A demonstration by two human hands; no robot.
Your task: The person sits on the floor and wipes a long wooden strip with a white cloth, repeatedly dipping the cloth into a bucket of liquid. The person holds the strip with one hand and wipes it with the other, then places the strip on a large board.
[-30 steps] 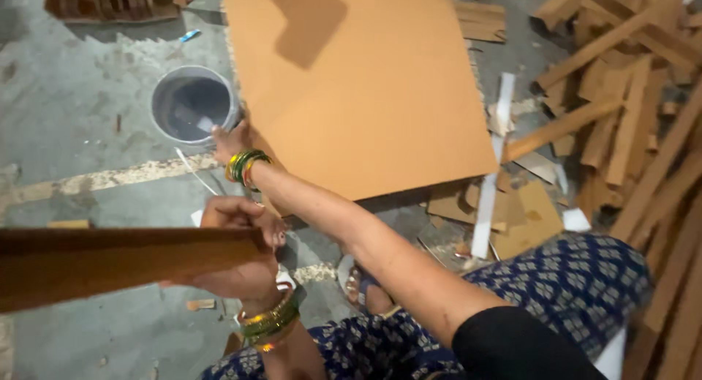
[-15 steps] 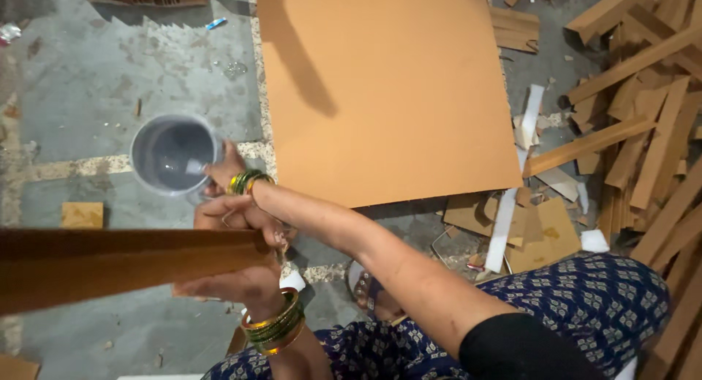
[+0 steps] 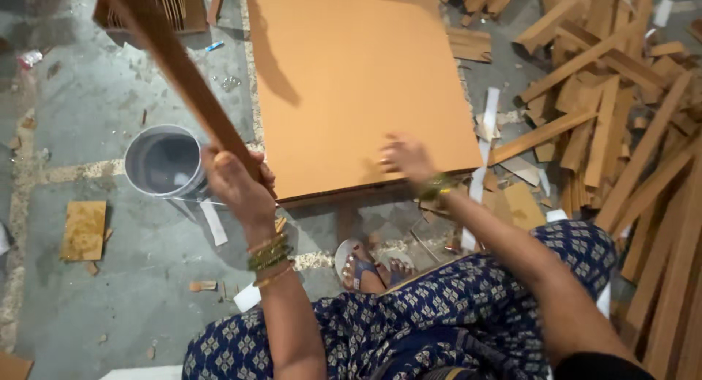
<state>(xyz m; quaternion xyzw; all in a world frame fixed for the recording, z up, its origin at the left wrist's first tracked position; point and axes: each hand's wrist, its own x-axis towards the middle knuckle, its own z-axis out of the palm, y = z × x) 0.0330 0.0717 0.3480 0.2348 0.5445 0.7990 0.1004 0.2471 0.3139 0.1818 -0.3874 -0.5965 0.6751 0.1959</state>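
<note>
- Your left hand (image 3: 235,184) is wrapping shut around a long wooden strip (image 3: 175,65), which is slanting up and away toward the upper left.
- Your right hand (image 3: 406,159) is lying open, fingers spread, holding nothing, on the near edge of the big orange board (image 3: 351,73).
- The board is lying flat on the floor (image 3: 80,299).
- A grey bucket (image 3: 162,162) is sitting just left of your left hand.
- Wood offcuts (image 3: 621,95) are piling up at right.

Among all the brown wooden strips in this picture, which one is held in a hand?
The long dark-brown wooden strip at upper left: the left hand grips its lower end. The lighter strips lie piled on the floor at right.
</note>
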